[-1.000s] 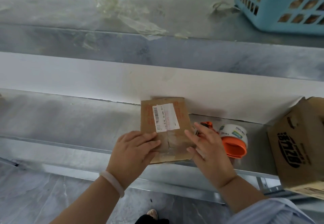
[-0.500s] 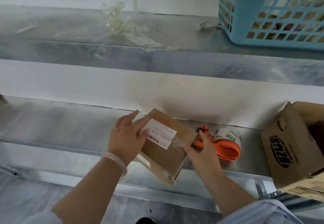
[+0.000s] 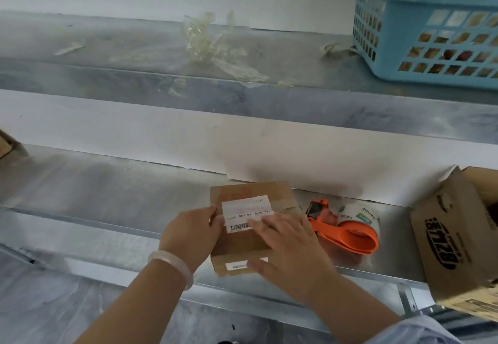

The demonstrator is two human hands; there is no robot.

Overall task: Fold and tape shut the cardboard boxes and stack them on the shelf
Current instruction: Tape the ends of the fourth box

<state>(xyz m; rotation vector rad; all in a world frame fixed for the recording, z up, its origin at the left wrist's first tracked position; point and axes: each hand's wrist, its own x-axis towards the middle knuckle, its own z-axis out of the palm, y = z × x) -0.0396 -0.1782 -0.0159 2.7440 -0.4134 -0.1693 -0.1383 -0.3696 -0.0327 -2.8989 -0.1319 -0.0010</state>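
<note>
A small brown cardboard box [image 3: 250, 195] with a white shipping label lies on the lower metal shelf [image 3: 107, 198], its front edge at the shelf's lip. My left hand [image 3: 191, 233] holds the box's left side, thumb on top beside the label. My right hand [image 3: 288, 246] lies over the box's top right with fingers spread flat and the thumb down the front face. An orange tape dispenser [image 3: 347, 232] with a white roll sits just right of the box.
A larger open cardboard box [image 3: 452, 238] stands tilted at the shelf's right end. On the upper shelf [image 3: 107, 74] lie crumpled clear tape scraps [image 3: 213, 44] and a blue plastic basket [image 3: 428, 31]. Another box corner [image 3: 5, 144] shows at far left.
The box was tilted up and turned between both hands, then set flat again with its label facing another way. My right hand moved from the box's right edge onto its top.
</note>
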